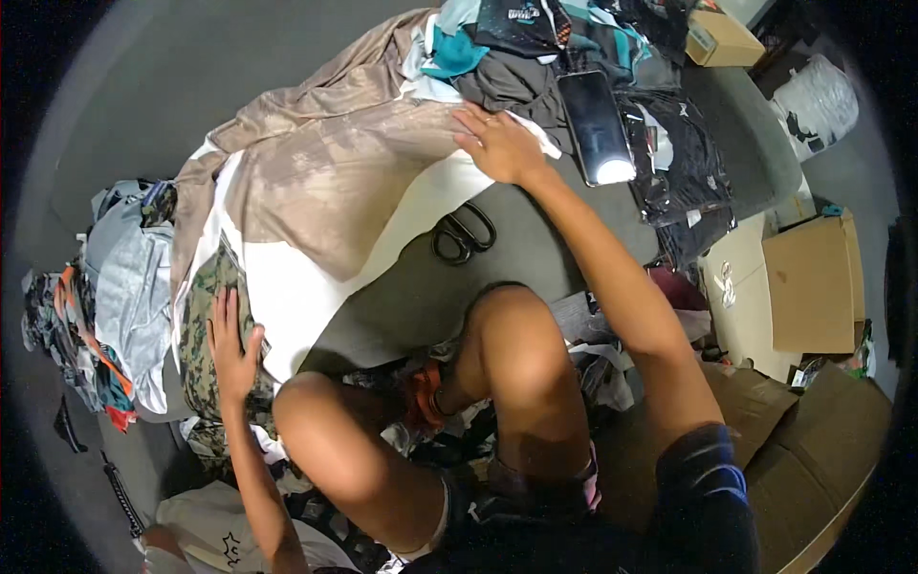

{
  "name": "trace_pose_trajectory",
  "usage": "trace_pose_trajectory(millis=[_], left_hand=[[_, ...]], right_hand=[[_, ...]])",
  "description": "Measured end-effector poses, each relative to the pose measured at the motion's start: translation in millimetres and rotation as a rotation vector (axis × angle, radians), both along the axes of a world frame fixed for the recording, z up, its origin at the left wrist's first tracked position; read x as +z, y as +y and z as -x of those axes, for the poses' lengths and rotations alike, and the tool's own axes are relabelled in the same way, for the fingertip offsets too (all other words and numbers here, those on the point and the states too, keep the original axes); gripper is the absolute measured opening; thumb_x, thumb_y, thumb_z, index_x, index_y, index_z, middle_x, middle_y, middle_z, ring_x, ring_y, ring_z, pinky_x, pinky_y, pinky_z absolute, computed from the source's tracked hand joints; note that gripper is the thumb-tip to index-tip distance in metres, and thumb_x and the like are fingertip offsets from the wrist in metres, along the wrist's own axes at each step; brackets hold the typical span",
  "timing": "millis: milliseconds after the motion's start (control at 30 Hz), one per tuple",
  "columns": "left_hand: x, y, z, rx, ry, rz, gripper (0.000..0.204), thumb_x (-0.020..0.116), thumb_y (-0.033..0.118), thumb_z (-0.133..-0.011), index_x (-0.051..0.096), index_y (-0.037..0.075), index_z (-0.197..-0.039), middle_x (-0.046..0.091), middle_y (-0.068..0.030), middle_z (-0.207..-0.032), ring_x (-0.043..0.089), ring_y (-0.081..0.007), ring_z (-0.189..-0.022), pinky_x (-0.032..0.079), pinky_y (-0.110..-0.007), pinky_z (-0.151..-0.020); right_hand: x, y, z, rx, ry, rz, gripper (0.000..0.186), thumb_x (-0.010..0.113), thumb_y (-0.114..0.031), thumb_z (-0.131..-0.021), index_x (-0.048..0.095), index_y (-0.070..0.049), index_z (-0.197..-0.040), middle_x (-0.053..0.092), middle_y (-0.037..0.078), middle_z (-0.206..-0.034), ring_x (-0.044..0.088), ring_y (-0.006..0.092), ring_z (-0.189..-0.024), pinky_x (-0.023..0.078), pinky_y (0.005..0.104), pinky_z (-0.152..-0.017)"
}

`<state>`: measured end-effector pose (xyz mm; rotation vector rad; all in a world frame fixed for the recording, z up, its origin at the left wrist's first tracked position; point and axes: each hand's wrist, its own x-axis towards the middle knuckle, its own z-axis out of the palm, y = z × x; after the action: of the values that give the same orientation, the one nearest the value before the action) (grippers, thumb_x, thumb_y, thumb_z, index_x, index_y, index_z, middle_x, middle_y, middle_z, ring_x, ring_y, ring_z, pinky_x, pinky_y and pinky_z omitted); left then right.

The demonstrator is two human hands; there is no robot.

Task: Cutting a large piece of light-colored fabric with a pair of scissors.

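A large piece of brown and white fabric (316,201) lies spread over a dark grey padded surface in front of me. My left hand (232,354) rests flat, fingers stretched, on a green camouflage part (203,325) at its near left side. On the fabric's far right edge lies my right hand (499,143), palm down with the fingers apart. A pair of scissors with black handles (463,232) sits near that edge; its blades are hidden, seemingly under the cloth. Just right of my right hand is a dark smartphone (595,124), its screen reflecting light.
Heaped clothes (124,277) hang at the left edge. More dark and teal garments (516,48) lie at the back, beside plastic-wrapped black packages (684,158). Cardboard boxes (813,287) stand at the right, with a wrapped white bundle (818,100) beyond. Fabric scraps surround my legs.
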<state>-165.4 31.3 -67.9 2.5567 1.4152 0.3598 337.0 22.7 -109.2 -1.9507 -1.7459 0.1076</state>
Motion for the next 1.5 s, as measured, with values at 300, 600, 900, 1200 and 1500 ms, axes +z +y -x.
trace_pose_trajectory(millis=[300, 600, 900, 1200, 1500], left_hand=[[7, 34, 52, -0.054, 0.112, 0.228, 0.086, 0.072, 0.04, -0.077, 0.029, 0.01, -0.145, 0.022, -0.0133, -0.151, 0.026, -0.0299, -0.136, 0.026, -0.038, -0.108], [77, -60, -144, -0.397, -0.297, 0.419, 0.063, 0.059, 0.036, -0.088, 0.039, -0.001, -0.135, 0.039, -0.0171, -0.141, 0.042, -0.0311, -0.124, 0.032, -0.037, -0.106], [32, -54, -83, -0.284, -0.521, 0.323, 0.067, 0.054, 0.04, -0.09, 0.031, 0.005, -0.142, 0.034, -0.0168, -0.144, 0.036, -0.0364, -0.13, 0.027, -0.041, -0.11], [-27, -74, -2, 0.109, -0.073, -0.235, 0.07, 0.058, 0.037, -0.087, 0.028, 0.007, -0.144, 0.029, -0.0162, -0.147, 0.029, -0.0349, -0.134, 0.027, -0.041, -0.108], [33, -62, -47, -0.089, -0.344, 0.001, 0.064, 0.061, 0.032, -0.087, 0.036, 0.005, -0.139, 0.034, -0.0158, -0.143, 0.037, -0.0355, -0.127, 0.032, -0.041, -0.104]], right_hand=[[14, -3, -16, 0.001, -0.009, 0.089, 0.046, 0.048, -0.034, -0.089, 0.052, -0.01, -0.129, 0.066, 0.016, -0.107, 0.061, 0.0355, -0.09, 0.047, 0.0395, -0.081], [60, -80, 122, 0.014, 0.511, -0.262, 0.032, 0.059, -0.01, -0.079, 0.061, -0.002, -0.11, 0.064, 0.012, -0.1, 0.06, 0.0227, -0.081, 0.048, 0.0307, -0.076], [53, -132, 129, -0.217, 0.168, 0.23, 0.04, 0.07, -0.015, -0.071, 0.058, -0.001, -0.107, 0.062, 0.014, -0.102, 0.06, 0.0282, -0.085, 0.048, 0.0365, -0.076], [81, -175, 84, 0.086, 1.054, 0.469, 0.016, 0.066, -0.013, -0.079, 0.062, 0.002, -0.084, 0.062, 0.011, -0.068, 0.057, 0.0174, -0.047, 0.045, 0.0233, -0.045], [58, -301, 151, 0.173, 2.149, 0.098, 0.032, 0.06, -0.01, -0.082, 0.05, 0.001, -0.11, 0.051, 0.008, -0.074, 0.048, 0.0151, -0.059, 0.041, 0.0236, -0.051]])
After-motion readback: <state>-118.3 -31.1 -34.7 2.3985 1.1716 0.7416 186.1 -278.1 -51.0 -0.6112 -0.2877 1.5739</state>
